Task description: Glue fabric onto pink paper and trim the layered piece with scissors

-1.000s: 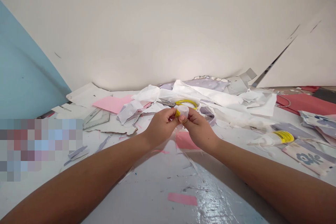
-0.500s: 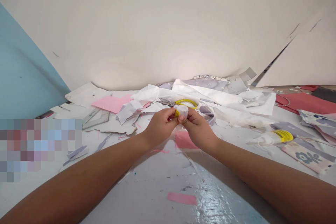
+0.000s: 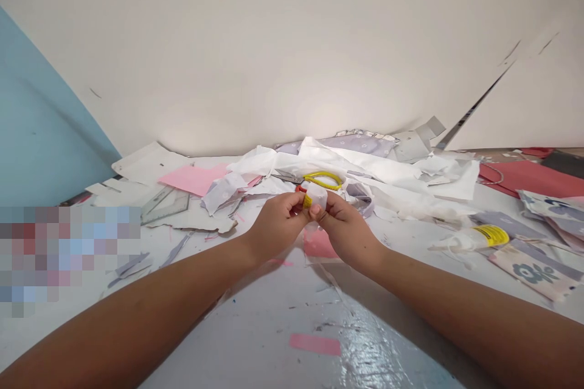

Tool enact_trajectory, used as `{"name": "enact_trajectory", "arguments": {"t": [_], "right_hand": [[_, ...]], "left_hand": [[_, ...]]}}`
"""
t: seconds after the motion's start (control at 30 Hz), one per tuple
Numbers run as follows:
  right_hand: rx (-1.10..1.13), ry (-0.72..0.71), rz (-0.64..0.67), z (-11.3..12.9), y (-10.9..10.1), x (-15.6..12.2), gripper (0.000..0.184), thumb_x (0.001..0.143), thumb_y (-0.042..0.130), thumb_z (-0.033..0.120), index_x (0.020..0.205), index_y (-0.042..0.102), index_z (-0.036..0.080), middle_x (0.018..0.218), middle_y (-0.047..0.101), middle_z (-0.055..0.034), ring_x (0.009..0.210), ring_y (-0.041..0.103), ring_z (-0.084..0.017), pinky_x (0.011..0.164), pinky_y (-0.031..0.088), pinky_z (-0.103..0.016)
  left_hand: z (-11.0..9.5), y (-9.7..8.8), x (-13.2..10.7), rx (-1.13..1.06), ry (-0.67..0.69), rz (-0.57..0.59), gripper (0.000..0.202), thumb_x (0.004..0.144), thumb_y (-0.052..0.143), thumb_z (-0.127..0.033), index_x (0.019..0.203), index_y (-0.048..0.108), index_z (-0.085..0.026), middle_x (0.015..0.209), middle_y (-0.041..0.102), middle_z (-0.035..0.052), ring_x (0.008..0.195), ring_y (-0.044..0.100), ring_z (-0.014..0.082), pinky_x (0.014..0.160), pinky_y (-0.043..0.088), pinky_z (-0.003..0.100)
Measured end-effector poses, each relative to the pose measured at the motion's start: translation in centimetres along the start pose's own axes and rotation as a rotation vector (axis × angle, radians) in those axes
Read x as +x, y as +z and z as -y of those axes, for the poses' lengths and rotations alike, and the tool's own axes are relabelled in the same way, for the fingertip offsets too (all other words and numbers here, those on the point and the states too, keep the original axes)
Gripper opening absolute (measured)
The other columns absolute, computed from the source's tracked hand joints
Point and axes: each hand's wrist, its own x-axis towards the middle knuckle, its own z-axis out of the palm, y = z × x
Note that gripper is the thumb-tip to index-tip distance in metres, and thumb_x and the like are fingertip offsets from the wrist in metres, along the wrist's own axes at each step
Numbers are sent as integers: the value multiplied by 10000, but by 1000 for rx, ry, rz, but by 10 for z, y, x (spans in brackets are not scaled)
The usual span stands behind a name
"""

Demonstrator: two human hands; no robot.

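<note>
In the middle of the head view, my left hand [image 3: 280,219] and my right hand [image 3: 344,222] meet, fingers closed. Between their fingertips is a small white piece with a yellow patch [image 3: 317,196]; its exact kind is unclear. Just behind it lie scissors with a yellow handle [image 3: 325,180], partly hidden by the fingers. Under my hands a pink paper piece [image 3: 320,244] rests on the table [image 3: 255,328]. Nearer to me is a pink strip [image 3: 315,344].
Crumpled white paper [image 3: 365,164] is heaped along the wall. A clear set square [image 3: 168,206] and a pink sheet [image 3: 196,178] lie left. On the right are a white bottle with a yellow label [image 3: 474,238], a patterned piece [image 3: 533,270] and a red sheet [image 3: 533,179].
Both hands stay together on the small white piece, which has turned slightly in the fingertips. The things on the table have not moved.
</note>
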Motion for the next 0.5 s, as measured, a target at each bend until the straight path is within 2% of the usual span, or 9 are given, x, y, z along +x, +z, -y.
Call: {"name": "enact_trajectory", "arguments": {"t": [0.5], "right_hand": [[100, 108, -4, 3, 0, -4, 195, 776, 476, 319, 914, 552, 204, 897, 588, -22, 856, 507, -182, 771, 396, -330]], "left_hand": [[1, 0, -3, 18, -11, 17, 334, 774, 429, -444, 579, 384, -177, 564, 314, -50, 545, 292, 89, 484, 246, 209]]}}
